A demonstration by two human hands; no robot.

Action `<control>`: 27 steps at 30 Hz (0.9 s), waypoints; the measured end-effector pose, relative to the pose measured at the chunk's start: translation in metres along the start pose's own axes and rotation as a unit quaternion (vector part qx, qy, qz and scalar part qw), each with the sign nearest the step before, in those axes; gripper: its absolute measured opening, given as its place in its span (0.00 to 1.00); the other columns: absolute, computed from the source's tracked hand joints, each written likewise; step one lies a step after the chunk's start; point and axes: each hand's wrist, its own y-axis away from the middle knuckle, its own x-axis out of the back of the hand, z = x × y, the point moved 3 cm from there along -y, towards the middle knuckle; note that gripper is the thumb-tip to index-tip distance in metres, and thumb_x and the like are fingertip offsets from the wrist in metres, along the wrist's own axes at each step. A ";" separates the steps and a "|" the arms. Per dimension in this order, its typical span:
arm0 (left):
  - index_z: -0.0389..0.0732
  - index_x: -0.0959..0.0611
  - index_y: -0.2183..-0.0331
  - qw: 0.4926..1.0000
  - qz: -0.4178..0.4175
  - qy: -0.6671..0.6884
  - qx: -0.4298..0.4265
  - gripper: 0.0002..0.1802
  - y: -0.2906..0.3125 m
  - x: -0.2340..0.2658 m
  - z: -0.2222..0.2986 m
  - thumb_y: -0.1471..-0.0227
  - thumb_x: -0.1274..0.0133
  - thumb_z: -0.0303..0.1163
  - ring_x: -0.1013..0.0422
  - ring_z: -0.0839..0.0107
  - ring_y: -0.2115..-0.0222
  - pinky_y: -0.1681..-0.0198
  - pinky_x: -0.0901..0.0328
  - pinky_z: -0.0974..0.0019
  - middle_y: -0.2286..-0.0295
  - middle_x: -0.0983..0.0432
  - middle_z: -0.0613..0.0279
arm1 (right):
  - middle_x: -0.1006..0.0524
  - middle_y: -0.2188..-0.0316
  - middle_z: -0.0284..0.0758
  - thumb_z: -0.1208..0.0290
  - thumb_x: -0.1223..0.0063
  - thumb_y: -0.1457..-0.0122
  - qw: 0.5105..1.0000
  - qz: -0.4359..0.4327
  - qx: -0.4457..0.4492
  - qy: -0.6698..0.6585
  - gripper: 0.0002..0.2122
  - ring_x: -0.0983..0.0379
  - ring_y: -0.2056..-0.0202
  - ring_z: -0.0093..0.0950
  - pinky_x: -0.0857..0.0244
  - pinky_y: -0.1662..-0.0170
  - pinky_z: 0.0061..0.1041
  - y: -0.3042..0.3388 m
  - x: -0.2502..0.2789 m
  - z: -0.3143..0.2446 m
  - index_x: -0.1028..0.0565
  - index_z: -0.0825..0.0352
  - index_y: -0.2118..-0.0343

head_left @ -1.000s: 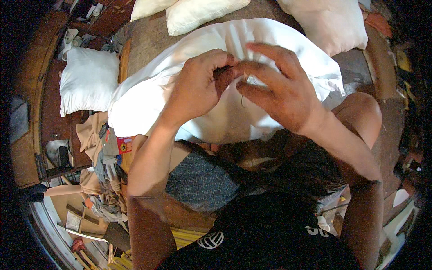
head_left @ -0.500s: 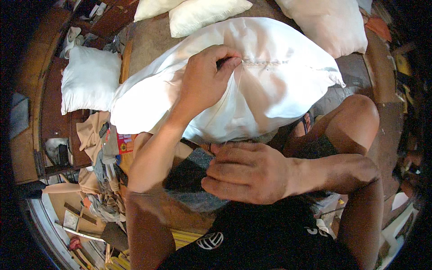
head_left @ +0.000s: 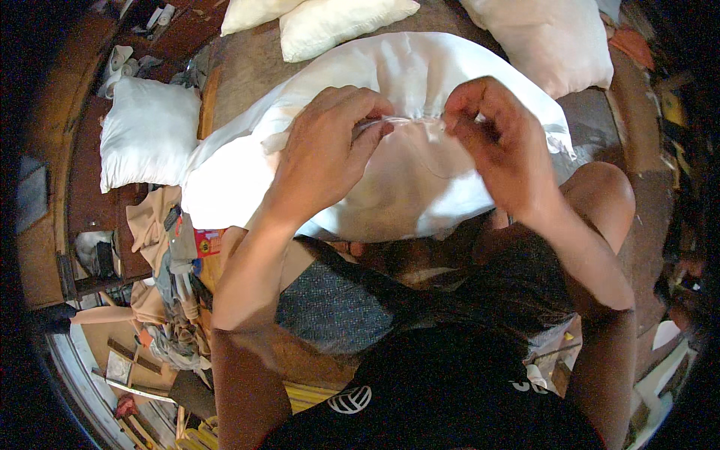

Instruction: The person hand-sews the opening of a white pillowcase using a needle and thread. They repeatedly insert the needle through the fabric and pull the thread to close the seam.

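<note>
Across my lap lies a large stuffed white pillow [head_left: 390, 206], with a gathered seam [head_left: 411, 120] along its upper middle. My left hand [head_left: 322, 154] is closed in a pinch on the cloth at the seam's left end. At the other end my right hand [head_left: 506, 146] has thumb and fingertips pressed together, close against the seam. Whatever small thing sits in those fingertips is hidden. A thin thread [head_left: 429, 172] appears to curve in a loose loop over the cloth below the seam.
Two cream pillows [head_left: 345, 26] lie beyond, and a bigger pale pillow [head_left: 551, 45] is at the far right. A small white pillow [head_left: 150, 135] rests at the left, above heaped clothes [head_left: 161, 255]. My bent right knee [head_left: 600, 191] flanks the big pillow.
My right hand has risen from low in front of my body to the seam. My left hand has shifted slightly left and down, still pinching cloth. The thread, earlier stretched downward, now hangs slack.
</note>
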 end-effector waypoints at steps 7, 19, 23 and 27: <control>0.40 0.15 0.62 0.989 0.039 -0.124 -0.066 0.12 0.004 0.010 0.008 0.48 0.35 0.34 0.26 0.50 0.54 0.47 0.34 0.51 0.62 0.20 0.53 | 0.21 0.58 0.31 0.82 0.42 0.37 0.999 0.000 -0.024 0.045 0.16 0.33 0.68 0.13 0.38 0.67 0.18 -0.005 0.006 -0.002 0.21 0.66 0.47; 0.41 0.13 0.67 0.983 0.033 -0.147 -0.105 0.07 0.007 0.010 0.005 0.47 0.36 0.34 0.26 0.53 0.53 0.48 0.33 0.52 0.60 0.19 0.57 | 0.21 0.61 0.37 0.78 0.42 0.43 0.919 -0.010 0.132 0.370 0.08 0.20 0.59 0.40 0.24 0.58 0.38 -0.008 0.003 -0.006 0.19 0.63 0.60; 0.40 0.13 0.68 0.979 0.048 -0.167 -0.106 0.07 0.004 0.011 0.004 0.44 0.38 0.33 0.25 0.53 0.54 0.48 0.33 0.53 0.60 0.19 0.57 | 0.22 0.62 0.36 0.77 0.44 0.44 0.914 -0.001 0.139 0.380 0.09 0.20 0.61 0.41 0.23 0.60 0.39 -0.012 0.017 -0.013 0.19 0.63 0.60; 0.38 0.12 0.64 0.991 0.082 -0.058 -0.083 0.08 0.002 0.014 -0.003 0.45 0.39 0.31 0.25 0.51 0.58 0.51 0.32 0.52 0.64 0.18 0.53 | 0.23 0.64 0.37 0.74 0.42 0.41 0.920 0.002 0.124 0.372 0.07 0.21 0.63 0.42 0.24 0.61 0.41 -0.014 0.026 -0.012 0.20 0.63 0.60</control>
